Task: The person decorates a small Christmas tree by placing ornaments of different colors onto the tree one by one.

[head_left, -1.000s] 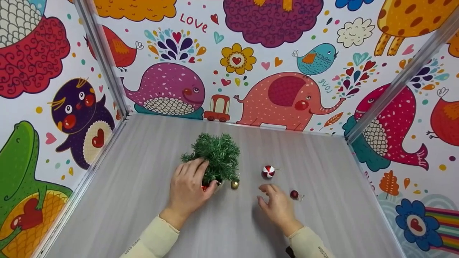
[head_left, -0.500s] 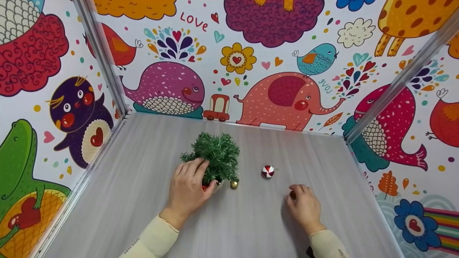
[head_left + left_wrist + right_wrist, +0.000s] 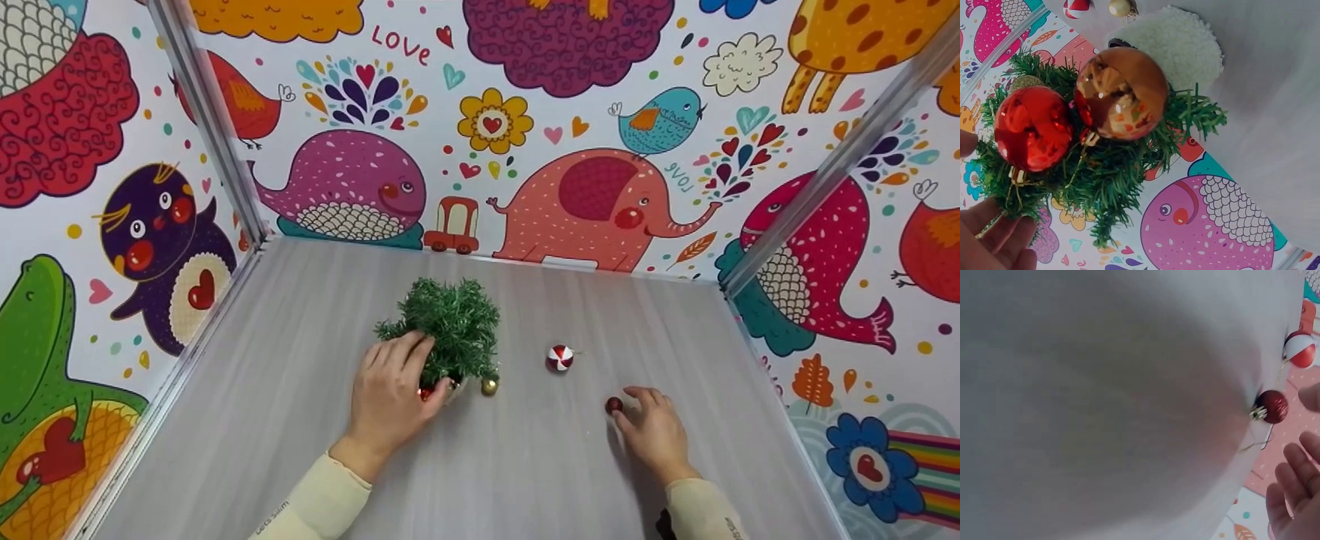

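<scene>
A small artificial Christmas tree (image 3: 457, 322) stands left of centre in the head view. My left hand (image 3: 394, 394) holds its near left side, thumb and fingers around the branches. In the left wrist view a shiny red bauble (image 3: 1033, 129) and a gold-brown bauble (image 3: 1121, 93) hang on the tree, and a white fuzzy base (image 3: 1185, 48) shows behind. My right hand (image 3: 655, 431) hovers with loosely bent fingers just right of a dark red bauble (image 3: 614, 406). In the right wrist view that bauble lies on the table, a gap between it and the fingertips.
A red-and-white striped bauble (image 3: 559, 358) lies right of the tree. A small gold bauble (image 3: 489, 386) is close by the tree's lower right. Cartoon-printed panels (image 3: 495, 187) wall in the grey table (image 3: 517, 472) at the back and both sides.
My right hand has moved right, from left of the dark red bauble, over it, to its right side. The left hand has stayed at the tree.
</scene>
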The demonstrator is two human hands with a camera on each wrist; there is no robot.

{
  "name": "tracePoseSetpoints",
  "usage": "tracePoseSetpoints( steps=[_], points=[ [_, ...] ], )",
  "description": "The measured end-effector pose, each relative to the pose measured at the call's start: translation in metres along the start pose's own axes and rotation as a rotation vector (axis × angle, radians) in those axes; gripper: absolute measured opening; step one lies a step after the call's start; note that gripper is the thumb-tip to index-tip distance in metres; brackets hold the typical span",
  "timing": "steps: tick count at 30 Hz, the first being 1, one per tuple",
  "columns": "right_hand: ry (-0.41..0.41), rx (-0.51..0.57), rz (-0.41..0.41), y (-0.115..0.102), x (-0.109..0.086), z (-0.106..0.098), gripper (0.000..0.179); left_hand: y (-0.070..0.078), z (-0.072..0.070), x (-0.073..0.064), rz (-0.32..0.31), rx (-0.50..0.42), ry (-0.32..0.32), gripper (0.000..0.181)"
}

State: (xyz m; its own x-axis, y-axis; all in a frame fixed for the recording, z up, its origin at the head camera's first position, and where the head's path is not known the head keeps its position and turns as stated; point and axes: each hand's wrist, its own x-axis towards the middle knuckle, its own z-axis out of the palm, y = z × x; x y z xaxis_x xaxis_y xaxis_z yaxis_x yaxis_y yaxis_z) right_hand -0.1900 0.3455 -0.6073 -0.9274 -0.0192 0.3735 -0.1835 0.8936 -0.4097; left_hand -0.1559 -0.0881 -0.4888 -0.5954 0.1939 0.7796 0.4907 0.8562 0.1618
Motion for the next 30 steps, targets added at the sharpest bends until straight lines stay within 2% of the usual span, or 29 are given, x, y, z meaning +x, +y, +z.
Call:
tracePoseSetpoints(
  steps=[5,10,23,30],
  points=[
    [-0.097,0.033,0.051,0.005,0.0,0.005,0.048,-0.001,0.0,0.0,-0.003,0.001,0.001,0.053],
    [-0.142,0.036,0.083,0.007,0.001,0.01,0.048,-0.003,0.002,-0.001,0.004,0.001,0.015,0.053],
    [-0.12,-0.007,0.079,0.004,0.001,0.014,0.034,-0.004,0.002,-0.002,0.014,-0.005,0.023,0.053],
    [-0.107,-0.042,0.072,0.0,0.002,0.012,0.03,-0.004,-0.001,-0.001,0.014,-0.001,-0.001,0.053]
  ],
)
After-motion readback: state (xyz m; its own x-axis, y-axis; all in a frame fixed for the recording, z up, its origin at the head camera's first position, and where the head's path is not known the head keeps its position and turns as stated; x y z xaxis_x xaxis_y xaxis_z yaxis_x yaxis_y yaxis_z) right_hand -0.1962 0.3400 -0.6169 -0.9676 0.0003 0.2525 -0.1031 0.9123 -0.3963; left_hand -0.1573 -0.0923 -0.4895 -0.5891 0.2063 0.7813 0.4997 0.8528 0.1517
